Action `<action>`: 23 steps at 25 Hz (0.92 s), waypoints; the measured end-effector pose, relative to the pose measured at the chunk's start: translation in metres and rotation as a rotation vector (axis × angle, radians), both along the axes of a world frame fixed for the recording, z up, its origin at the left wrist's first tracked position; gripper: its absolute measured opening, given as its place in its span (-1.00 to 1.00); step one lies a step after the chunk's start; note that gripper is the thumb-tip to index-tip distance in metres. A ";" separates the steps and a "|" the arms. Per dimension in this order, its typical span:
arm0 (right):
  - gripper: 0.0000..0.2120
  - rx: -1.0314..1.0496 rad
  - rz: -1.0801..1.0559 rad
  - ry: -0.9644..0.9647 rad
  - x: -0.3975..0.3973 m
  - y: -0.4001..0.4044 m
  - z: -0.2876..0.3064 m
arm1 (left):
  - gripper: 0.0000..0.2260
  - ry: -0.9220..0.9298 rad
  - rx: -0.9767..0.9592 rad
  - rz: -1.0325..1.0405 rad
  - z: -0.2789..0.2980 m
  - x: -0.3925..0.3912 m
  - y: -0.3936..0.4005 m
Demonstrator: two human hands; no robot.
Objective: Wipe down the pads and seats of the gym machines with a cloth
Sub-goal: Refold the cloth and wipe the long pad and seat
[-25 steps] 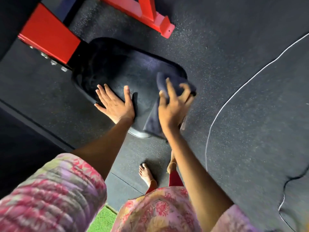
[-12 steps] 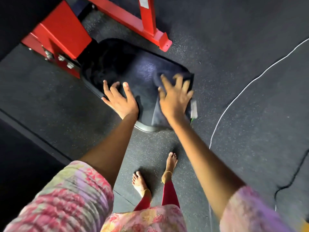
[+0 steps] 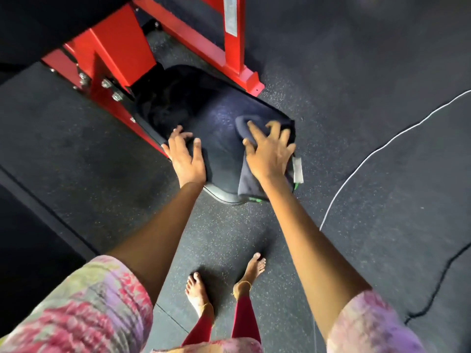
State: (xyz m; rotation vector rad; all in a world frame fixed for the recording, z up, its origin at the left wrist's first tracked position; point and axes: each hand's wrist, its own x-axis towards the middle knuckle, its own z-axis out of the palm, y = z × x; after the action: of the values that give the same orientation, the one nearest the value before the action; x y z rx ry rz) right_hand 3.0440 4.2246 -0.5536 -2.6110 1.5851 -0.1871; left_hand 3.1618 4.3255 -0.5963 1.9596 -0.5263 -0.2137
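Rightly placed, the right hand (image 3: 270, 151) presses the dark folded cloth (image 3: 251, 180) flat-fingered — the black padded seat (image 3: 219, 128) stretches away up-left, toward the spread, bracing left hand (image 3: 187, 159).

Right hand (image 3: 269, 155) presses a dark cloth (image 3: 251, 183) on the black seat pad (image 3: 219, 128); left hand (image 3: 187, 159) rests flat beside it.

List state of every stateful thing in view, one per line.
left hand: open, fingers spread, resting on the seat pad's left edge
right hand: open, fingers spread, pressing the cloth down
cloth: bunched on the seat pad's right side, near edge hanging over, tag showing
seat pad: partly covered by the cloth, middle bare
red frame: bolted beside the seat pad
white cable: loose on the floor
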 end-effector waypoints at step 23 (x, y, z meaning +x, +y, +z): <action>-0.61 -0.243 0.969 0.043 -0.056 0.059 -0.011 | -0.76 0.002 0.132 -0.564 0.006 0.056 0.049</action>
State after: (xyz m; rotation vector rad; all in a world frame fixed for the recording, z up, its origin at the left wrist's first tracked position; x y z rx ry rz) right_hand 2.9879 4.2838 -0.5648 -3.2189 0.1685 -0.2512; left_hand 3.2175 4.3744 -0.5904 1.8953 -1.0807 -0.6164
